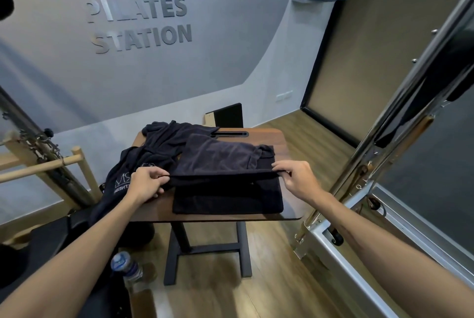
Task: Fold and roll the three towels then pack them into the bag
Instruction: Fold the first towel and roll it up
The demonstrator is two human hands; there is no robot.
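A dark navy towel [228, 197] lies on the small wooden table [287, 143], its far edge lifted and stretched taut. My left hand [147, 183] pinches that edge at its left end, and my right hand [295, 176] pinches it at the right end. Behind the raised edge lies another dark towel [218, 156], partly folded. A third crumpled dark cloth [164, 135] sits at the table's back left. A dark bag with pale lettering [123, 176] hangs over the table's left edge.
A plastic water bottle [127, 267] stands on the floor at lower left. A metal pilates frame [384, 150] rises on the right and a wooden one [51, 163] stands on the left. A black board [228, 115] leans against the wall behind the table.
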